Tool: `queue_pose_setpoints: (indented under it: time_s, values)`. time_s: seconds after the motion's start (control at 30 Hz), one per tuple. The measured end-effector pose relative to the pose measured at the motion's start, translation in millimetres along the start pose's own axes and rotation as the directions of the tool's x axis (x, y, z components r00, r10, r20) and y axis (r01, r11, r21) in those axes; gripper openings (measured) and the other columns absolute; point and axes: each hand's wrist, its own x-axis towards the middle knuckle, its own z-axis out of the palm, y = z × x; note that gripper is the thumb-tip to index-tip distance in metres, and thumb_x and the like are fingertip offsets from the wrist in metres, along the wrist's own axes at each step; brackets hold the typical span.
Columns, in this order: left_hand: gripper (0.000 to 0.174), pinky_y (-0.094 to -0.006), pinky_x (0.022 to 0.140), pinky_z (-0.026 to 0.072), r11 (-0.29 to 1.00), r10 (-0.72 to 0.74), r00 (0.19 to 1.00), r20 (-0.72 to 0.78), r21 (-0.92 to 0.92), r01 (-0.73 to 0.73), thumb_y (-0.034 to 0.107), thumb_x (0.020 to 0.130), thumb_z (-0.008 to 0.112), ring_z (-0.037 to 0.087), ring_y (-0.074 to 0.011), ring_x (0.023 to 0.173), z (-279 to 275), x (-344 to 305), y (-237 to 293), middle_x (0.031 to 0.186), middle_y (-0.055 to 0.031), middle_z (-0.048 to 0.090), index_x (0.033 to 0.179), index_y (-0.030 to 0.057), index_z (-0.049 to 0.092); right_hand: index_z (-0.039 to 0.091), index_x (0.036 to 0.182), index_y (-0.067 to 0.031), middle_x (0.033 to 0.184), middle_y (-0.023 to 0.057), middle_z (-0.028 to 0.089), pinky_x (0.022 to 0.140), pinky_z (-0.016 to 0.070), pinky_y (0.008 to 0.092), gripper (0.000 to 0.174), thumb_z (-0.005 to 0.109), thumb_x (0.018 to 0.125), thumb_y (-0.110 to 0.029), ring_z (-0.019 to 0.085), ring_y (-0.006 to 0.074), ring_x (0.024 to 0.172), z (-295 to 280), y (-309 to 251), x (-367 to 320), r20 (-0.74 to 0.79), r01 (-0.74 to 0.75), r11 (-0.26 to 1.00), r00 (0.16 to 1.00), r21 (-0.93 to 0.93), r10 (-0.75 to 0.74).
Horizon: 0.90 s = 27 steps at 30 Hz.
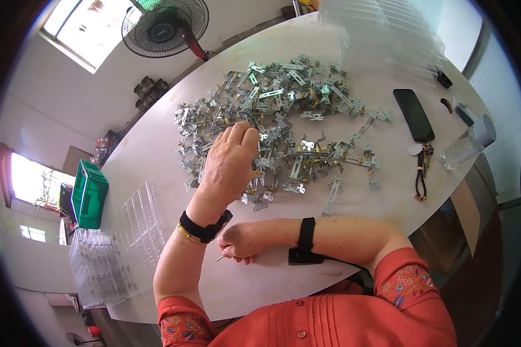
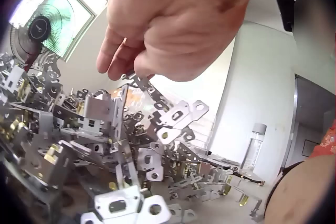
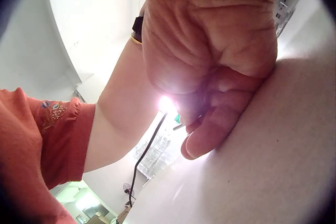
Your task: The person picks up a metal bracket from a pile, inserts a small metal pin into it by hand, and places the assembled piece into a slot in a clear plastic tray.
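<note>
A heap of small metal brackets point(image 1: 283, 92) with brass-coloured bits is spread over the white table. My left hand point(image 1: 231, 159) is over its near-left part, knuckles up. In the left wrist view the fingers of that hand point(image 2: 184, 29) pinch the end of a metal bracket point(image 2: 181, 119) that slants down over the others. Close to the left wrist, my right hand point(image 1: 241, 240) rests low by the table, fingers curled round a thin metal rod point(image 1: 219, 258). Only the rod's short tip shows; the palm point(image 3: 210, 50) hides the rest.
A phone point(image 1: 414, 114), a key ring with a cord point(image 1: 421, 173) and a clear bottle point(image 1: 469, 141) lie at the right. Clear plastic trays point(image 1: 382, 34) stand at the back right, more trays point(image 1: 101, 266) at the left. A green crate point(image 1: 88, 194) is beyond the left edge.
</note>
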Motion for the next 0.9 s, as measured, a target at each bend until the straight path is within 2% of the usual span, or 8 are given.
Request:
queue_pose_setpoints:
  time_s: [0.07, 0.27, 0.33, 0.47, 0.53, 0.63, 0.87, 0.9]
  values:
    - [0.036, -0.0442, 0.091, 0.0508, 0.998, 0.018, 1.0, 0.017, 0.055, -0.019, -0.014, 0.078, 0.051, 0.061, -0.0396, 0.107, 0.3, 0.2, -0.1, 0.115, -0.0162, 0.062, 0.11, 0.0017, 0.06, 0.058, 0.1, 0.0015, 0.082, 0.0093, 0.067, 0.059, 0.0584, 0.033, 0.023, 0.049, 0.105, -0.018, 0.071, 0.0186, 0.067, 0.3, -0.2, -0.1, -0.001, -0.006, 1.0, 1.0, -0.009, 0.006]
    - [0.037, -0.0455, 0.091, 0.0522, 0.995, -0.062, 0.998, 0.025, -0.08, 0.063, -0.014, 0.077, 0.053, 0.061, -0.0384, 0.109, 4.3, -2.8, -14.2, 0.117, -0.0156, 0.061, 0.109, 0.0028, 0.06, 0.058, 0.102, 0.0016, 0.082, 0.0088, 0.067, 0.06, 0.0577, 0.0328, 0.023, 0.048, 0.106, -0.018, 0.07, 0.018, 0.067, -0.7, -0.3, 0.3, 0.008, -0.012, 1.0, 1.0, -0.007, 0.012]
    - [0.035, -0.0445, 0.088, 0.0531, 0.997, -0.036, 0.999, -0.013, -0.076, 0.035, -0.015, 0.083, 0.05, 0.064, -0.0421, 0.105, 2.0, -1.3, -12.7, 0.117, -0.0175, 0.063, 0.111, 0.0018, 0.061, 0.058, 0.102, 0.0016, 0.082, 0.0086, 0.067, 0.061, 0.0573, 0.0328, 0.023, 0.047, 0.106, -0.018, 0.07, 0.0176, 0.067, -0.4, -1.1, -0.8, 0.006, -0.015, 1.0, 1.0, -0.003, 0.015]
    - [0.032, -0.0435, 0.088, 0.053, 0.99, -0.035, 0.999, 0.01, -0.135, 0.036, -0.014, 0.085, 0.05, 0.065, -0.0414, 0.104, 6.2, 0.0, -16.9, 0.114, -0.0185, 0.064, 0.111, 0.0015, 0.061, 0.058, 0.101, 0.0014, 0.082, 0.0086, 0.068, 0.061, 0.0571, 0.0327, 0.023, 0.047, 0.106, -0.018, 0.07, 0.0173, 0.066, -0.2, -1.8, 0.2, 0.006, -0.022, 1.0, 1.0, -0.014, 0.022]
    - [0.024, -0.0418, 0.085, 0.0527, 0.969, -0.099, 0.995, 0.005, -0.225, 0.098, -0.011, 0.09, 0.051, 0.066, -0.04, 0.1, 10.3, 0.3, -18.6, 0.109, -0.0189, 0.065, 0.109, 0.0005, 0.06, 0.058, 0.1, 0.0033, 0.084, 0.0107, 0.068, 0.059, 0.0586, 0.0331, 0.023, 0.049, 0.105, -0.017, 0.071, 0.0191, 0.067, -0.8, -1.0, 0.2, 0.009, -0.014, 1.0, 1.0, 0.013, 0.014]
    - [0.016, -0.04, 0.082, 0.0521, 0.957, -0.122, 0.993, 0.008, -0.266, 0.12, -0.007, 0.095, 0.052, 0.066, -0.0372, 0.095, 10.2, -0.6, -24.4, 0.104, -0.0182, 0.065, 0.107, -0.0001, 0.059, 0.058, 0.1, 0.0032, 0.084, 0.0106, 0.068, 0.059, 0.0588, 0.033, 0.023, 0.049, 0.105, -0.017, 0.071, 0.0191, 0.067, -1.1, -0.1, 0.4, 0.006, -0.002, 1.0, 1.0, 0.001, 0.002]
    - [0.01, -0.037, 0.077, 0.0515, 0.934, -0.154, 0.985, 0.071, -0.314, 0.169, -0.005, 0.096, 0.054, 0.065, -0.0313, 0.086, 9.2, 0.3, -32.1, 0.095, -0.0156, 0.063, 0.103, 0.0, 0.058, 0.059, 0.1, 0.0032, 0.084, 0.0107, 0.068, 0.059, 0.059, 0.033, 0.023, 0.05, 0.105, -0.017, 0.071, 0.0193, 0.067, -0.7, 0.5, 0.5, 0.0, -0.007, 1.0, 1.0, 0.002, 0.007]
    - [0.009, -0.0367, 0.076, 0.0515, 0.913, -0.197, 0.975, 0.098, -0.345, 0.219, -0.005, 0.096, 0.054, 0.065, -0.03, 0.086, 9.7, 0.7, -34.5, 0.094, -0.0151, 0.062, 0.103, 0.0, 0.058, 0.058, 0.1, 0.0027, 0.084, 0.01, 0.068, 0.059, 0.0582, 0.0328, 0.023, 0.048, 0.105, -0.018, 0.07, 0.0185, 0.066, -0.8, 0.7, 0.1, 0.001, -0.003, 1.0, 1.0, -0.01, 0.003]
